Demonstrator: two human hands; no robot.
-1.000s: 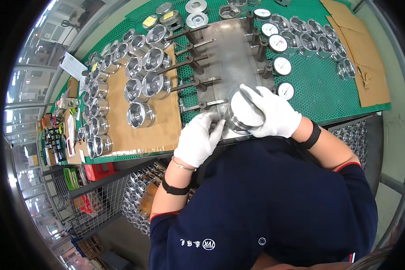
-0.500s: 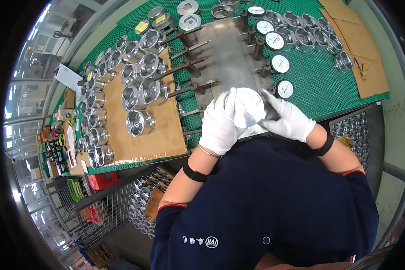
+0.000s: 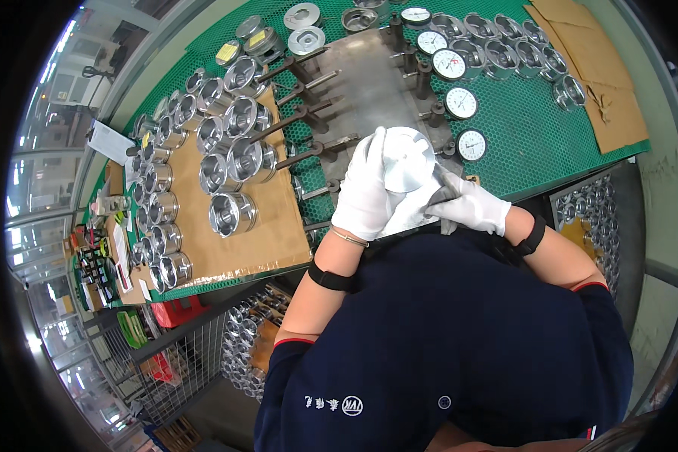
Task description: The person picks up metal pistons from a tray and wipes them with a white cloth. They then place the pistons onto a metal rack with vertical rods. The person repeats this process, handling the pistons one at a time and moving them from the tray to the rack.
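Observation:
Both my hands wear white gloves. My left hand [image 3: 365, 188] is closed on the left side of a shiny metal piston [image 3: 409, 160], its round flat crown tilted up toward me. Below the crown lies a bright white, folded-looking patch [image 3: 410, 213], perhaps cloth; glare makes it hard to tell. At the lower right of the piston, my right hand [image 3: 473, 206] has its grey-stained fingers bent together by that patch. What they hold is hidden. Just beyond, a metal plate [image 3: 384, 83] carries dark stands with dial gauges [image 3: 461, 103] along its right side.
Several pistons [image 3: 232, 214] stand on cardboard [image 3: 203, 256] at left, and more [image 3: 502, 56] on the green mat [image 3: 520, 143] at right. Gauge stands with rods [image 3: 307, 117] line the plate's left side. Cardboard [image 3: 595, 83] lies far right. Wire-mesh bins [image 3: 192, 354] hold parts below.
My right hand has drawn back and down from the piston's right side, its spread fingers now bent together. The piston has shifted slightly up and left in my left hand.

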